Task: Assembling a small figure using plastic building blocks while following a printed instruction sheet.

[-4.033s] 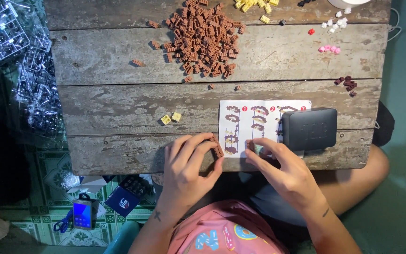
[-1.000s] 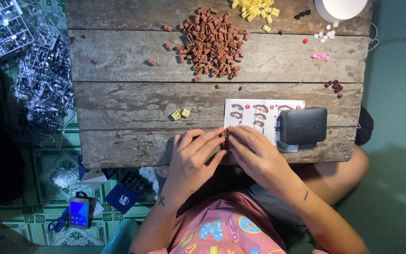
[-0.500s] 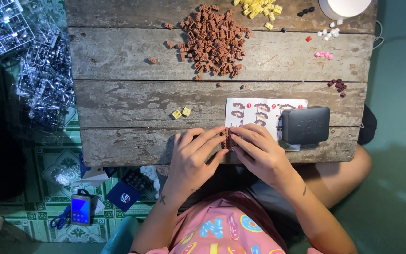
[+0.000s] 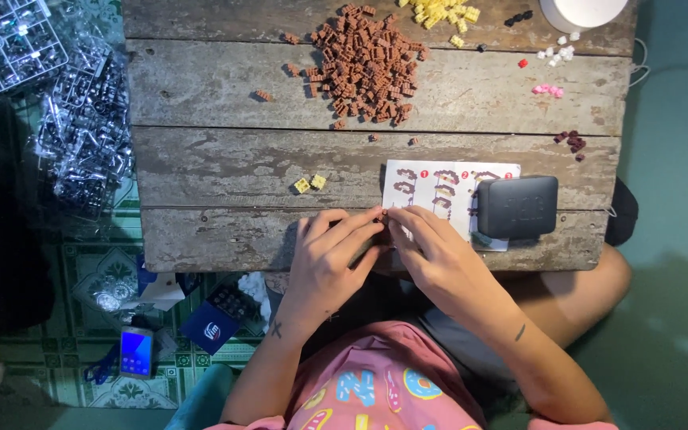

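Note:
My left hand and my right hand meet fingertip to fingertip at the near edge of the wooden table. Together they pinch a small brown brick piece, mostly hidden by the fingers. Just beyond the fingers lies a white instruction sheet with pictured build steps. A dark grey box rests on the sheet's right part. A big pile of small brown bricks sits at the far middle of the table. Two small yellow bricks lie left of the sheet.
Yellow bricks, white bits, pink bits and dark red bits lie at the far right. A white round object stands at the far corner. Clear plastic bags and a phone lie on the floor, left.
Four seconds ago my hands were apart, the right one on the sheet. They have come together and now hold the small brown piece between their fingertips.

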